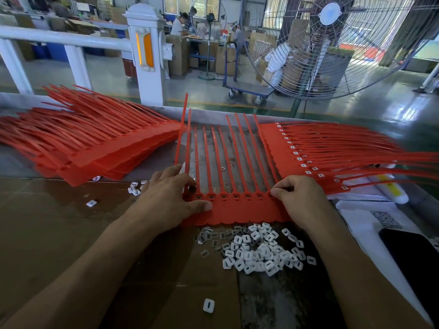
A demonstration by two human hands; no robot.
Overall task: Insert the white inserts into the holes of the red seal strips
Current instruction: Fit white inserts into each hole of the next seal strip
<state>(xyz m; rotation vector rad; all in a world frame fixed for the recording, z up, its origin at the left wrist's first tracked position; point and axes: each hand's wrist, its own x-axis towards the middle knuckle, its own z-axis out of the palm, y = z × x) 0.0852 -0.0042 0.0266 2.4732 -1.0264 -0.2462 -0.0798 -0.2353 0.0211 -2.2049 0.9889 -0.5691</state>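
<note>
Positioning step: left hand (pixel 169 198) and right hand (pixel 298 200) pinch the red seal strip sheet (pixel 237 211) (holes unfilled); next, pick white inserts (pixel 256 252).

Red seal strips (pixel 240 207): joined sheet lying flat, tails fanned away, row of holes along the head band | white inserts (pixel 259 252): small slotted squares, loose heap just near of the sheet; one stray (pixel 208 305) nearer still
</note>
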